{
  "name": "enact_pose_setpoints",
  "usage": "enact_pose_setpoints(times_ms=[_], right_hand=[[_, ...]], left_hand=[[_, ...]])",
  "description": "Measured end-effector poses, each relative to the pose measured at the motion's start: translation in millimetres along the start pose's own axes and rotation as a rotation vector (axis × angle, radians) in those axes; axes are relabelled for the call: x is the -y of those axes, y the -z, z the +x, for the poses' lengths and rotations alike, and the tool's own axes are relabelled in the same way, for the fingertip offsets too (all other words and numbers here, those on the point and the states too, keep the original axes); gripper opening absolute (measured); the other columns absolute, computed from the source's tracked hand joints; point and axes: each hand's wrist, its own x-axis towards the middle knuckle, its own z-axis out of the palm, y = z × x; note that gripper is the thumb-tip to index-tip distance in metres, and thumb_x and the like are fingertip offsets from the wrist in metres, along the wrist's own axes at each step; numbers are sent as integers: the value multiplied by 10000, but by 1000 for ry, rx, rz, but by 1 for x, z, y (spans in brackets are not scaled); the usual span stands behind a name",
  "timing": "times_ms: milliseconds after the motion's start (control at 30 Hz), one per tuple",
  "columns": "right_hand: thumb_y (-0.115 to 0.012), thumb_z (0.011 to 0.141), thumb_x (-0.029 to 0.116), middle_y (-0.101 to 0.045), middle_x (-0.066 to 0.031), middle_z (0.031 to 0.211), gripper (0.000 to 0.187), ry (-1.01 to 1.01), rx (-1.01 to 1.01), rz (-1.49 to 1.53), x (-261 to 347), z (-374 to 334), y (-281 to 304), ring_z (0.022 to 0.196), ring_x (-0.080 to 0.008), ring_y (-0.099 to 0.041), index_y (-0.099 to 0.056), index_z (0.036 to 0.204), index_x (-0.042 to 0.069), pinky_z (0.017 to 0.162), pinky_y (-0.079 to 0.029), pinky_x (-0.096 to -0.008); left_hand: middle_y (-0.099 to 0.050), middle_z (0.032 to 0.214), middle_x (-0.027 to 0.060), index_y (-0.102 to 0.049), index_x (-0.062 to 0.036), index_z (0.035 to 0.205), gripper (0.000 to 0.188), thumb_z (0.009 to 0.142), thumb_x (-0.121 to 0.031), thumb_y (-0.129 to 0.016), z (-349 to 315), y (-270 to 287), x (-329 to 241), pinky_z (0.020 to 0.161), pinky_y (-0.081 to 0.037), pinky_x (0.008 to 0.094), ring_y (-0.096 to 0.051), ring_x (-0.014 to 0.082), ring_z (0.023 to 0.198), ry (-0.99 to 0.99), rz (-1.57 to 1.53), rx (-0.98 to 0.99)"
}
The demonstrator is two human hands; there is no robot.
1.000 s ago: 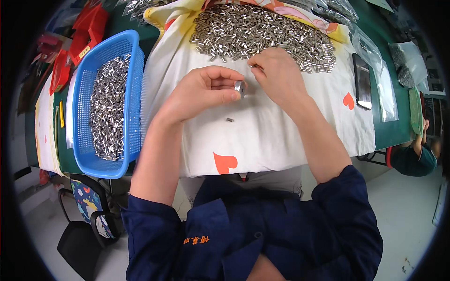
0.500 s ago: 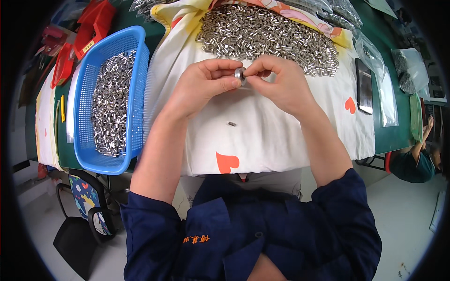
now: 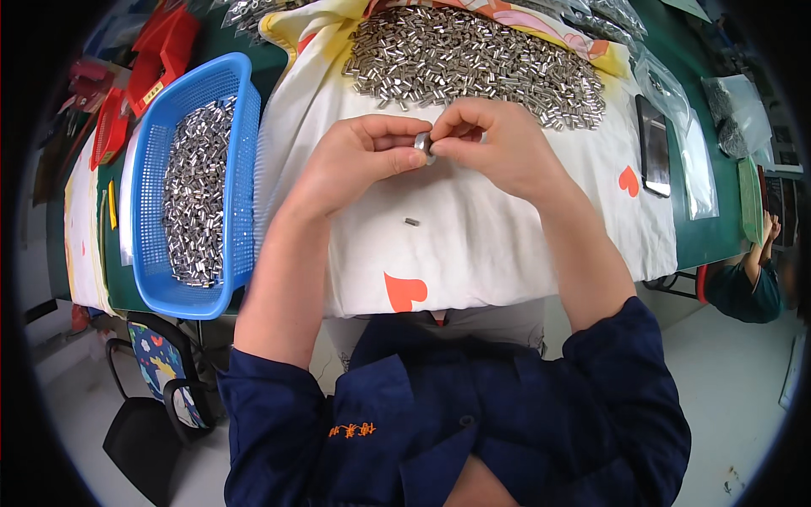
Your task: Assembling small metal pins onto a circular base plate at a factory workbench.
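Observation:
Over the white cloth (image 3: 481,253), my left hand (image 3: 355,160) pinches a small shiny metal ring (image 3: 424,145) between thumb and fingers. The fingers of my right hand (image 3: 498,144) are closed at the ring's right side; whatever sits between those fingertips is hidden. One loose metal pin (image 3: 411,222), short and cylindrical, lies on the cloth nearer to me than both hands. Beyond my hands a wide heap of similar metal pins (image 3: 473,63) spreads over the cloth.
On the left stands a blue plastic basket (image 3: 245,169) holding many metal pins. Red bins (image 3: 160,59) are behind it. At right lie a phone (image 3: 653,148) and clear plastic bags (image 3: 688,135). A chair (image 3: 160,380) stands at lower left; another person (image 3: 743,287) sits far right.
Both hands with the ring have shifted slightly left and a little nearer to me in the picture, while the whole view has moved a bit too. The grip looks much the same.

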Motion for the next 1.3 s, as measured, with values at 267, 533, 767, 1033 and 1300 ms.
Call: enact_pose_setpoints(times_ms=[267, 533, 767, 1033, 1300], right_hand=[[-590, 709, 131, -593, -93, 683, 108, -18, -213, -446, -20, 8, 20, 620, -240, -569, -613, 766, 42, 589, -449, -332], [-577, 724, 107, -592, -103, 789, 84, 75, -220, -742, -28, 8, 4, 817, -267, -546, -621, 778, 60, 717, -446, -363], [-575, 730, 87, -597, -91, 786, 80, 239, -291, -624, -12, 5, 1, 772, -226, -556, -621, 776, 40, 688, -450, -329], [-570, 725, 70, -603, -70, 741, 98, 105, -110, -60, 4, -2, -4, 683, -147, -574, -611, 799, 19, 637, -456, -266], [-583, 709, 67, -610, -74, 712, 88, 398, -264, -463, -4, -4, -15, 709, -167, -596, -602, 781, 22, 609, -467, -269]], left_hand=[[-621, 884, 50, -572, 14, 1020, 311, 720, -20, -650, -4, -1, -3, 731, -457, 195, -584, 83, 791, 69, 94, 110], [-615, 942, 63, -552, 10, 1039, 334, 714, 18, -627, -4, 1, -3, 766, -463, 218, -578, 99, 846, 56, 58, 166], [-610, 949, 59, -552, 6, 1046, 315, 739, 5, -619, 1, 4, 3, 757, -469, 229, -577, 106, 832, 37, -49, 25], [-623, 867, 81, -545, 20, 1061, 326, 749, -23, -628, 3, 4, 5, 740, -470, 215, -592, 119, 790, -85, -115, 10], [-626, 872, 87, -559, 28, 1041, 309, 744, -12, -631, 4, 0, 6, 732, -468, 204, -595, 114, 792, -75, -13, -51]])
